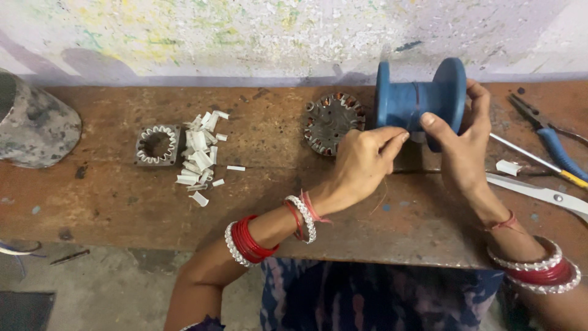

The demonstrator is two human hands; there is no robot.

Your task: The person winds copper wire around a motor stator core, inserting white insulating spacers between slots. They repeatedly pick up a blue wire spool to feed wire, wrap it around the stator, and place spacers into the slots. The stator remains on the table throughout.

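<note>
Rusty bench with stators, scissors

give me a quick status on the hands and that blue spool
Left hand pinching at the blue spool, right hand gripping its flange. Spool upright on the bench. Round stator just left of it; nothing blocking.

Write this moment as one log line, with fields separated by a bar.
left hand: pinching at blue spool | right hand: holding spool | round stator: beside spool | bench: rusty

Both hands, left hand and right hand, on blue spool
</note>
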